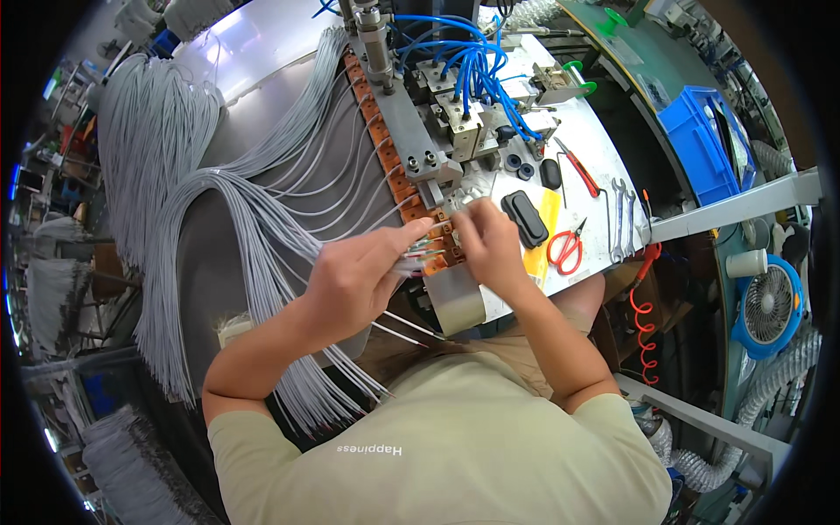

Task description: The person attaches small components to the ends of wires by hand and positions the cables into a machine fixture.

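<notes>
My left hand (pixel 350 267) is closed around the ends of several grey cables (pixel 254 206), with their stripped, coloured wire tips poking out past the fingers. Close beside it, my right hand (pixel 492 245) has its thumb and fingers pinched together over the near end of an orange row of cable holders (pixel 385 149). Whatever lies in that pinch is hidden by the fingers. Farther along the orange row, single grey cables are seated one after another. A grey metal bar of the machine (pixel 398 122) runs along the row's right side.
Thick cable bundles (pixel 153 131) hang at the left. Blue air hoses (pixel 490 61) feed the machine. On the white tabletop lie red-handled scissors (pixel 567 252), a black oblong case (pixel 525 219), wrenches (pixel 618 219) and red pliers (pixel 582 173). A blue fan (pixel 770 302) stands right.
</notes>
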